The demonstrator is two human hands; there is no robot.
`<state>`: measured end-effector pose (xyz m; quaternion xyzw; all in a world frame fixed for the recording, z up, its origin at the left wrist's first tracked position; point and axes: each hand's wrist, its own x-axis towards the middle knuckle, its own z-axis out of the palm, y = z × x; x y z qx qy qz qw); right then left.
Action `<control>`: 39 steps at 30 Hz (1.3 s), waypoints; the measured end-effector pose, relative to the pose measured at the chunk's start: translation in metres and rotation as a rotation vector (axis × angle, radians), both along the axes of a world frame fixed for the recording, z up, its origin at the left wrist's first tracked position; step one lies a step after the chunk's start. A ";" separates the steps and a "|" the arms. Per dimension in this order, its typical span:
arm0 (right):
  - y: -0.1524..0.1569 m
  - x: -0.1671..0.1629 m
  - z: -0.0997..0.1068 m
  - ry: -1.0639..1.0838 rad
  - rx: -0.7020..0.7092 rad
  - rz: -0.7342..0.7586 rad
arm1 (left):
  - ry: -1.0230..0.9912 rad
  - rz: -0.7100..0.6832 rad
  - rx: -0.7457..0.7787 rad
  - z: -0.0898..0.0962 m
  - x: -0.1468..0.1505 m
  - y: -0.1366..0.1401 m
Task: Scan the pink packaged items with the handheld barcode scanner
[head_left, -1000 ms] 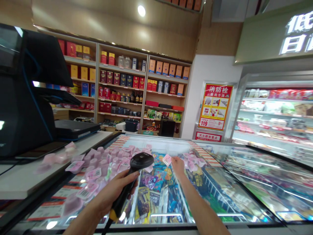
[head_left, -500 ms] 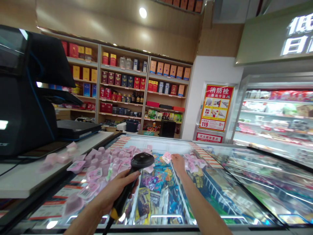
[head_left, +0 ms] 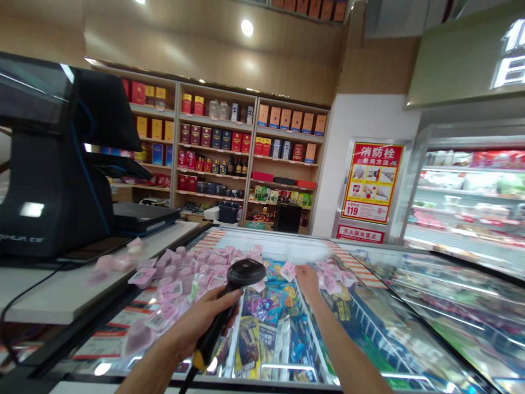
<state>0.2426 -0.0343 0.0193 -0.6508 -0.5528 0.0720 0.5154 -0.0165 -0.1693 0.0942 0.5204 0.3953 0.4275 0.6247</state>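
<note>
My left hand [head_left: 211,317] is wrapped around the handle of a black barcode scanner [head_left: 246,272] with a yellow trim near its cable end. The scanner's head is tilted toward the far right. Beyond it, my right hand [head_left: 307,282] pinches a small pink cup [head_left: 289,272] with a printed lid by its edge, over the glass lid of the chest freezer. Left of the scanner lies a large pile of similar pink cups [head_left: 170,290], some with barcodes showing. A smaller group of pink cups [head_left: 334,276] rests just right of my right hand.
Bagged frozen goods [head_left: 266,334] in white wire baskets show through the freezer glass [head_left: 297,254]. At left, a black checkout terminal [head_left: 45,186] stands on a white counter [head_left: 53,298] with a few more pink cups. Stocked shelves [head_left: 215,148] line the back wall.
The whole view has shifted, so the scene sits slightly further right. My hands keep about the same places over the freezer, still holding the scanner and the pink cup.
</note>
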 end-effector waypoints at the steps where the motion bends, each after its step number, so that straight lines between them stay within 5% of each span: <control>1: 0.000 0.000 -0.002 -0.003 -0.005 0.004 | -0.002 -0.014 0.003 -0.001 0.000 0.001; 7: 0.003 0.000 -0.003 -0.072 -0.037 0.019 | 0.018 -0.050 0.031 -0.011 0.002 0.007; 18: 0.008 0.047 -0.023 -0.411 -0.261 -0.265 | 0.019 0.114 -0.027 -0.012 -0.015 0.001; 22: 0.002 0.039 -0.018 -0.449 -0.066 -0.322 | 0.048 0.143 -0.033 -0.009 -0.029 0.000; 24: -0.002 0.016 -0.017 -0.421 0.079 -0.253 | 0.054 0.144 -0.037 -0.006 -0.033 0.000; 28: -0.007 -0.050 -0.016 -0.292 0.008 0.332 | 0.033 0.151 -0.063 -0.003 -0.036 -0.001; 35: -0.002 -0.098 -0.025 -0.362 -0.066 0.261 | 0.056 0.121 -0.043 -0.005 -0.034 -0.006; 39: -0.002 -0.081 -0.025 -0.203 0.147 0.304 | 0.049 0.074 -0.020 -0.003 -0.033 -0.007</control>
